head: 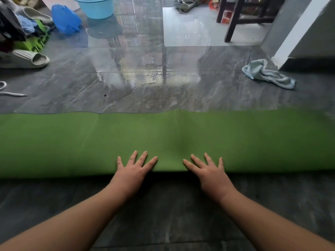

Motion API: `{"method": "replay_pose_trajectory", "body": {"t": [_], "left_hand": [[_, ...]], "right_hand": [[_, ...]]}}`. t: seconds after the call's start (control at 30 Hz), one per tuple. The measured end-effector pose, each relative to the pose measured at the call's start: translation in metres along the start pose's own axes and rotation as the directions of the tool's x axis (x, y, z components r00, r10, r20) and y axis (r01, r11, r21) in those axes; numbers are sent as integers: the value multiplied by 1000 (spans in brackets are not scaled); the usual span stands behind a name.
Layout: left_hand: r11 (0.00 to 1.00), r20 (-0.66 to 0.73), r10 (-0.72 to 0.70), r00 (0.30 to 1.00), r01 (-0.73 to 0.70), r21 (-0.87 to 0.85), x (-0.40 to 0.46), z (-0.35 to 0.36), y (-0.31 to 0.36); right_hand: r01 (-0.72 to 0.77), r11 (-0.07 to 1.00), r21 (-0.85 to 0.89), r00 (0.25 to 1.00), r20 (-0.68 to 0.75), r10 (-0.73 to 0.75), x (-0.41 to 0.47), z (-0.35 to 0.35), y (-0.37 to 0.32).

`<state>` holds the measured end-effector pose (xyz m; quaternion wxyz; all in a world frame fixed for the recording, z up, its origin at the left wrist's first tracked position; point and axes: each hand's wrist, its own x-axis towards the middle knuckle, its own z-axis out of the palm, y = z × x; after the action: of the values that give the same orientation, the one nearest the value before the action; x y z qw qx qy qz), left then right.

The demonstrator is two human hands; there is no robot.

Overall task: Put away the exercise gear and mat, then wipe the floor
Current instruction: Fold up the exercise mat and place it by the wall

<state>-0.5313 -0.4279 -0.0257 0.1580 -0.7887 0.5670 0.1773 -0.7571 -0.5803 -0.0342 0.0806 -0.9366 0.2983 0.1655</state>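
A green exercise mat lies across the dark tiled floor, stretching from the left edge of view to the right. Its near edge looks rounded, as if rolled. My left hand rests flat on that near edge with fingers spread. My right hand lies flat beside it, about a hand's width to the right, fingers also spread. Neither hand grips anything. A crumpled light blue cloth lies on the floor at the far right, well beyond the mat.
A light blue bucket and a blue plastic bag stand at the back left, next to a clothes pile, a grey slipper and a white cord. Dark furniture legs and a white wall corner are at the back right.
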Motion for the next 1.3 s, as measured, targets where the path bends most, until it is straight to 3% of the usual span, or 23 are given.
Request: {"method": "replay_pose_trajectory", "body": {"t": [0.33,0.63,0.73,0.87,1.0,1.1,1.2,1.3], "left_hand": [[999,120,50,991,-48,-24,-101,31,40],[994,118,44,992,-31,-105,-95,76,59],[987,56,23,998,-14,-163,-96,78,69],[975,-46,96,994,-103,-198,-77,64,101],[957,-105,186,977,-205,-207,-36,35,154],[937,-151,273,950,-298,-185,-10,15,200],[906,-149,370,917,-392,-162,7,1,249],[885,-110,437,893,-449,-124,16,-3,288]], "right_hand": [[-10,999,31,997,73,7,-118,42,-35],[-98,993,61,987,131,90,-129,78,-31],[-126,986,107,992,34,123,-134,81,-20],[-298,938,178,948,-56,312,-146,85,18],[-547,756,359,768,-144,624,-161,87,91],[-600,566,565,573,-189,797,-178,95,142],[-559,218,800,327,-28,944,-193,98,178],[-414,-109,904,87,158,983,-201,100,203]]}}
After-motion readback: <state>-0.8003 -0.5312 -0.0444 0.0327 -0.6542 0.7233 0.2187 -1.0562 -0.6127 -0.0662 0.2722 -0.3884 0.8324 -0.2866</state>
